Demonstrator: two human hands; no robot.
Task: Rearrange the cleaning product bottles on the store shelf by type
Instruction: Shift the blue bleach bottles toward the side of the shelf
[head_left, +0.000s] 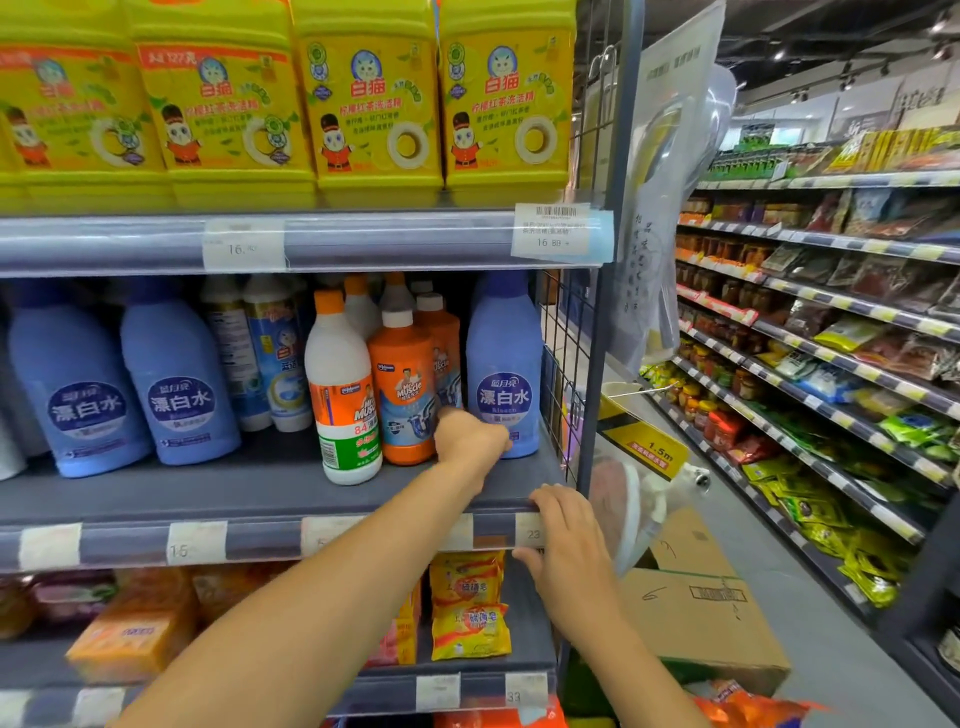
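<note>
Blue bleach bottles (78, 395) sit far left on the middle shelf (156, 499). Next come white-blue bottles (260, 358), a white Mr Muscle bottle (343, 395) out front, orange Mr Muscle bottles (408, 384), and a stray blue bottle (504, 369) at the right end. Left hand (470, 439) is low between orange and stray blue, blurred; can't tell its grip. Right hand (566, 545) grip is clamped on the shelf rail (260, 540). Risk: the forearm may brush the white bottle off the edge, or a low pull may tip the stray blue.
</note>
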